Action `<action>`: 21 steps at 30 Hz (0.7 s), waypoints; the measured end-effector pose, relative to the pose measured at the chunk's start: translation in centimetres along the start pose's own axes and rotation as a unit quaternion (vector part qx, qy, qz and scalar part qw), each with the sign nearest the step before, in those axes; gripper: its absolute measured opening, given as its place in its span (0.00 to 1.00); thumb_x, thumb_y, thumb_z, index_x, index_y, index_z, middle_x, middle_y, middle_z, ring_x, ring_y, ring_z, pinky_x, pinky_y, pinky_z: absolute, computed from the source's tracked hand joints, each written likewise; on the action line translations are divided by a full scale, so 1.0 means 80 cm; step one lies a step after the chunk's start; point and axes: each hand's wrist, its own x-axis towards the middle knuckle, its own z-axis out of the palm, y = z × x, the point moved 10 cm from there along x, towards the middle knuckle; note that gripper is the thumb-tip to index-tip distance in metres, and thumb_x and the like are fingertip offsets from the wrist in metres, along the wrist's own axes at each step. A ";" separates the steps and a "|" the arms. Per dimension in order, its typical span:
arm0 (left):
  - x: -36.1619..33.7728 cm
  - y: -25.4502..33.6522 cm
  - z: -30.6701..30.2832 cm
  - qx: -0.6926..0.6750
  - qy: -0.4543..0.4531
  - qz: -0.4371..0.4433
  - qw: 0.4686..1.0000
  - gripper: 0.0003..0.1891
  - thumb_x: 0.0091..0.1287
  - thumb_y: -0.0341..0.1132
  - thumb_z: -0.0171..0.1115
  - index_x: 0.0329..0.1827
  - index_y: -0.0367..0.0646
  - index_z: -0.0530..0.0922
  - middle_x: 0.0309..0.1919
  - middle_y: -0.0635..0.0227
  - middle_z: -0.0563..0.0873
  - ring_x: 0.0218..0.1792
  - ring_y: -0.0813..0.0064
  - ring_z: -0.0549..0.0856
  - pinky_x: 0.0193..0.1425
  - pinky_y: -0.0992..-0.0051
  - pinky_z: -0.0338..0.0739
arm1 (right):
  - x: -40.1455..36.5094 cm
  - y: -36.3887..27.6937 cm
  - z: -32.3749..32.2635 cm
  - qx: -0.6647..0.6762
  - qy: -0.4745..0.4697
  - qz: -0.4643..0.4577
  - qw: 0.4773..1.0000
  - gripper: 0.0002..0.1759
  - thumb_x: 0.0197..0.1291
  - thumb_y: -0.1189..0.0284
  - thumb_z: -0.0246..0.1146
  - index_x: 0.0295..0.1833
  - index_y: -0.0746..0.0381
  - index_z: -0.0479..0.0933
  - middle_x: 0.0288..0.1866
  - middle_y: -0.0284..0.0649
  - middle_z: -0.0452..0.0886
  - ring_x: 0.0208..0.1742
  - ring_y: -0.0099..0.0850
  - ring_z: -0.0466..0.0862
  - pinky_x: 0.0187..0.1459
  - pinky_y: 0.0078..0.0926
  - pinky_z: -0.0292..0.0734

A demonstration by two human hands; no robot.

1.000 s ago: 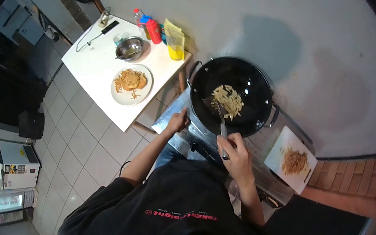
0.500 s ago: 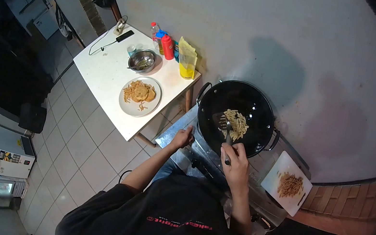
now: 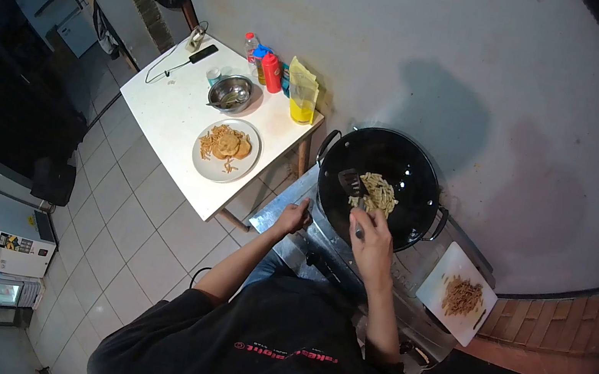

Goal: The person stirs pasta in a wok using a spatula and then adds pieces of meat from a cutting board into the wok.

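My right hand point(image 3: 373, 251) is wrapped round the handle of a dark slotted spatula point(image 3: 350, 182) over a black two-handled wok point(image 3: 414, 169). The spatula's head is inside the wok, at the left edge of a heap of pale strips of food point(image 3: 380, 194). My left hand point(image 3: 294, 217) is beside the wok's lower left, near the metal stove edge, its fingers curled; whether anything is in them is too small to tell. The wok stands on the metal stove point(image 3: 411, 269).
On the white table point(image 3: 167, 136) at the left are a plate of food point(image 3: 242, 168), a metal bowl point(image 3: 230, 94), a red bottle point(image 3: 270, 74) and a yellow pouch point(image 3: 302, 98). A white board point(image 3: 431, 288) with brown chopped food lies right of the wok.
My right hand has moved slightly up and left. The spatula head has shifted left and up, from on the pale strips to their left edge. My left hand has hardly moved.
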 end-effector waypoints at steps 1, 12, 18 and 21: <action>-0.005 0.005 -0.001 0.012 0.006 -0.004 1.000 0.37 0.72 0.63 0.43 0.11 0.43 0.73 0.08 0.69 0.71 0.09 0.76 0.69 0.16 0.74 0.61 | 0.004 0.006 -0.004 -0.002 0.007 0.013 1.000 0.08 0.62 0.73 0.64 0.46 0.62 0.80 0.37 0.46 0.75 0.34 0.46 0.80 0.36 0.37 0.75; 0.020 -0.025 -0.003 0.038 -0.006 -0.004 0.999 0.37 0.70 0.66 0.45 0.11 0.45 0.70 0.10 0.68 0.72 0.09 0.75 0.69 0.13 0.75 0.57 | 0.090 0.042 -0.138 -0.165 0.075 0.060 0.982 0.12 0.64 0.68 0.60 0.33 0.67 0.73 0.24 0.51 0.79 0.29 0.53 0.80 0.32 0.47 0.73; 0.016 -0.018 0.001 -0.012 -0.010 0.002 1.000 0.38 0.72 0.65 0.42 0.11 0.44 0.70 0.08 0.71 0.69 0.07 0.78 0.65 0.12 0.76 0.54 | 0.110 0.082 -0.141 -0.203 0.043 0.079 0.975 0.13 0.63 0.67 0.58 0.36 0.68 0.77 0.26 0.53 0.80 0.32 0.53 0.82 0.35 0.45 0.76; 0.015 -0.017 0.003 -0.012 -0.016 -0.004 1.000 0.37 0.72 0.64 0.42 0.11 0.44 0.70 0.08 0.71 0.69 0.07 0.78 0.65 0.12 0.76 0.53 | 0.108 0.120 -0.127 -0.195 0.054 0.054 0.978 0.12 0.64 0.68 0.59 0.36 0.68 0.77 0.24 0.52 0.79 0.28 0.52 0.81 0.34 0.43 0.76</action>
